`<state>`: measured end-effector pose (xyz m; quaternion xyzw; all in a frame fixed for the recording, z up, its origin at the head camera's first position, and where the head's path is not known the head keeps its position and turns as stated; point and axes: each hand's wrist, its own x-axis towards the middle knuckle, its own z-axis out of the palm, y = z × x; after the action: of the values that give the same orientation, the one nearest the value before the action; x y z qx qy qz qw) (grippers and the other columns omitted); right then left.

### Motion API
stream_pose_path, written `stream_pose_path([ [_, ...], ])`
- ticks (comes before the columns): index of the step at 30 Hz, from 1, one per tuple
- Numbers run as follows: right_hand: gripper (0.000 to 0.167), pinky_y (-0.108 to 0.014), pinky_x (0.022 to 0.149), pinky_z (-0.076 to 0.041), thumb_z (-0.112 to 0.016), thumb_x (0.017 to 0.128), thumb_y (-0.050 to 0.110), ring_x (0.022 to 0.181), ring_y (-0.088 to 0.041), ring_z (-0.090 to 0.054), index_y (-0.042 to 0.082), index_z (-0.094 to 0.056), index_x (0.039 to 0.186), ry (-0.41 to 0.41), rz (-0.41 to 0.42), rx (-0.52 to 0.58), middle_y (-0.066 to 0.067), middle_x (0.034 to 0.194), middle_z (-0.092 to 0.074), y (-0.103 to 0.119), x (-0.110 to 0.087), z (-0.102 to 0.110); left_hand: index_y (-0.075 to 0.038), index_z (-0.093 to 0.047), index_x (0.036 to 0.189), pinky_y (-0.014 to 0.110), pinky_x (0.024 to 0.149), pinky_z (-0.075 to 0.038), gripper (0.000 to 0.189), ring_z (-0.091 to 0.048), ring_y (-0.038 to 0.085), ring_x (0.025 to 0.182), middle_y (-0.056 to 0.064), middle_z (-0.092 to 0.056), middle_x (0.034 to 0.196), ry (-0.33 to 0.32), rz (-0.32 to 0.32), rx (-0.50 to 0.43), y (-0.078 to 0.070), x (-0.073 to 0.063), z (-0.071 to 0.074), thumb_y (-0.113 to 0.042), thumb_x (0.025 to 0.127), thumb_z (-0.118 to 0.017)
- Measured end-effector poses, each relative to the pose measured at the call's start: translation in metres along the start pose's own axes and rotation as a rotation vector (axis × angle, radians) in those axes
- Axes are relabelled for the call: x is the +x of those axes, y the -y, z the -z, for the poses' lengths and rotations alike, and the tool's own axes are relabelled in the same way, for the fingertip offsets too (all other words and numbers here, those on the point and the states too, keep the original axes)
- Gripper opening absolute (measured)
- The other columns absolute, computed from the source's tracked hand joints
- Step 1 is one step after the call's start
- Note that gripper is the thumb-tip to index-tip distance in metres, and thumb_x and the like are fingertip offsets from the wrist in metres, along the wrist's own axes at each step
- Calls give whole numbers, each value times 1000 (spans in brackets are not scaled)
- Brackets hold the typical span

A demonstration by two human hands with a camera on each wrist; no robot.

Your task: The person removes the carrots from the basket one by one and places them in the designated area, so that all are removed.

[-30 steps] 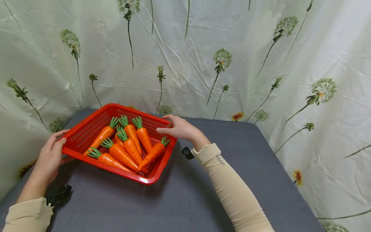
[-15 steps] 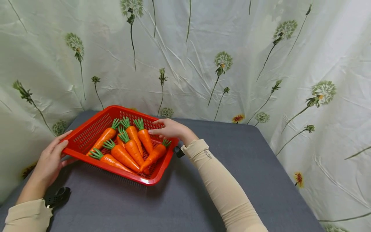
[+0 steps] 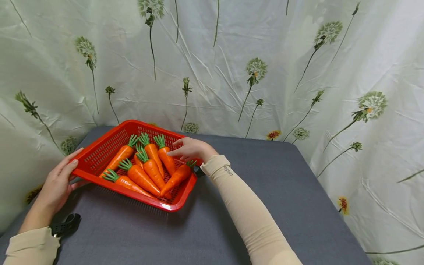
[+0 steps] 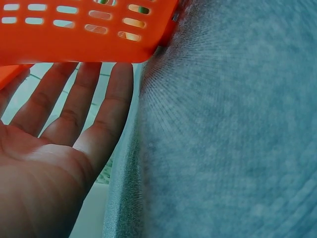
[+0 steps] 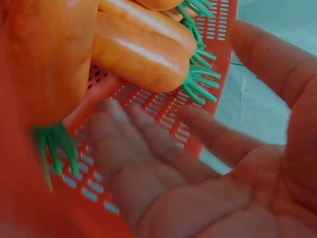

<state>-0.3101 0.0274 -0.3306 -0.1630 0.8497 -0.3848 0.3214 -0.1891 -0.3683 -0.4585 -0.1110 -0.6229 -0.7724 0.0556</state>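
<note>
- Left hand spread, fingers straight, touching the red basket at its near left corner, thumb at the rim
- Right hand hangs over the basket's right side, fingers apart; cannot tell whether they touch the carrots
- Orange carrots with green tops lie inside the basket, most with tops toward its far and left sides, one with its top toward the right wall
- Basket on the grey counter, near its far left corner
- Right sleeve, beige, crosses above the counter
- Pale curtain printed with dandelions, behind the counter's far edge
</note>
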Motion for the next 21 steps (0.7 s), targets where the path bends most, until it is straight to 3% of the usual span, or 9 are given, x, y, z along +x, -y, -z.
stream_pose_path([
  [5, 69, -47, 115, -53, -72, 104, 32, 136, -36, -61, 6, -44, 162, 28, -50, 24, -13, 163, -47, 6, 5, -3, -25, -34, 170, 19, 76, -62, 52, -70, -7, 109, -24, -63, 132, -19, 16, 27, 0, -1, 1, -20, 118, -39],
  [8, 69, -48, 115, -53, -71, 104, 30, 128, -33, -61, 6, -43, 163, 41, -75, 41, -11, 159, -49, 9, 8, -3, -24, -33, 170, 19, 76, -62, 53, -70, -6, 110, -24, -63, 132, -20, 16, 31, -1, -1, 1, -20, 118, -39],
  [12, 67, -44, 108, -55, -70, 105, 27, 105, -27, -56, 10, -43, 164, 58, -98, 57, -6, 131, -56, 12, 10, -3, -24, -33, 170, 20, 76, -62, 53, -70, -6, 110, -23, -64, 133, -14, 18, 25, -2, 0, 1, -20, 118, -39],
  [16, 65, -40, 98, -50, -69, 106, 22, 88, -22, -46, 11, -42, 164, 84, -108, 69, -5, 104, -52, 14, 14, -4, -24, -34, 170, 21, 76, -63, 52, -70, -5, 111, -23, -64, 133, -10, 22, 17, -2, 1, 0, -20, 118, -39],
  [18, 66, -40, 101, -51, -70, 105, 21, 87, -22, -45, 10, -42, 164, 91, -108, 60, -5, 103, -53, 15, 16, -5, -24, -34, 170, 22, 76, -63, 52, -71, -5, 111, -23, -65, 134, -7, 23, 7, -2, 1, 0, -20, 118, -40],
  [21, 68, -45, 113, -53, -70, 105, 20, 98, -25, -54, 9, -41, 165, 88, -114, 44, -8, 118, -60, 15, 20, -6, -24, -36, 169, 22, 76, -63, 52, -71, -5, 111, -23, -64, 134, -6, 25, 5, -2, 2, 0, -20, 118, -40],
])
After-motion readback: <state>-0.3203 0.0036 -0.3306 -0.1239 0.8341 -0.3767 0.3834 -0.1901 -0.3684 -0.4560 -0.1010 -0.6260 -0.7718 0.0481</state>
